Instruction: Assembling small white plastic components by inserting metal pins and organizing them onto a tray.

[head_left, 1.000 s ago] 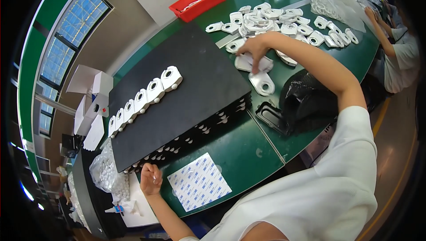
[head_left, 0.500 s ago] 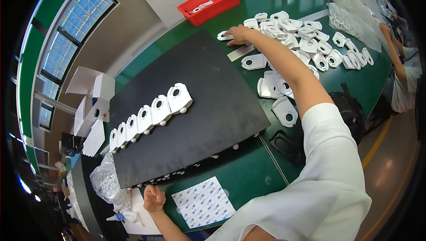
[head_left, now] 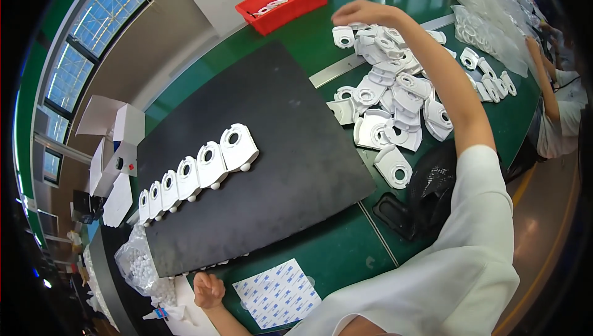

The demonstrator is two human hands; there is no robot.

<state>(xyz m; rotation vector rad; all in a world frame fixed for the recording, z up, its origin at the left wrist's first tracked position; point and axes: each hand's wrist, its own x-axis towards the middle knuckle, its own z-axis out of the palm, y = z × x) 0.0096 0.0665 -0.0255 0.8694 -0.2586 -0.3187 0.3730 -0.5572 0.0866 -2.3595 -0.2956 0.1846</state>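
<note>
My right hand is over the far edge of a heap of white plastic parts, each with a round hole. Its fingers reach out to the left, just above a white part, and I see nothing held in them. My left hand is low, beside the near left corner of a black board. Its fingers are curled in, and what they may hold is hidden. A row of several white holed parts stands on the board, with small white balls along their lower edges.
A red bin with a few white pieces sits at the far edge. Nearby are a blue-patterned white sheet, a bag of white balls, a black tray and open white boxes. At right, another person's arm is by plastic bags.
My right hand has risen and shifted right, off the part at the heap's left end. The heap's parts have been pushed together toward the near side. My left hand has hardly moved.
</note>
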